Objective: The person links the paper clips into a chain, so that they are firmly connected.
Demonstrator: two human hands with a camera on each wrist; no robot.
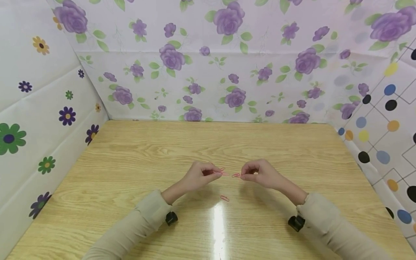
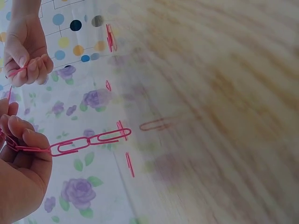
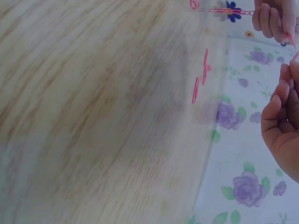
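Observation:
My left hand (image 1: 202, 176) pinches a pink paper clip (image 1: 225, 174) between thumb and forefinger. From its curled fingers a chain of linked pink paper clips (image 2: 70, 146) trails out over the table, clearest in the left wrist view. Facing it, my right hand (image 1: 264, 174) pinches another pink paper clip (image 1: 236, 175) at its fingertips. The two clips' tips point at each other, close together; whether they touch I cannot tell. One loose paper clip (image 1: 225, 198) lies on the table, nearer to me than the hands.
More loose pink clips (image 3: 205, 65) lie on the wooden table (image 1: 146, 144), partly behind my left hand in the head view. Flowered cloth (image 1: 201, 72) stands along the back edge, with patterned sheets at both sides. Black wrist cameras (image 1: 296, 223) sit under the sleeves.

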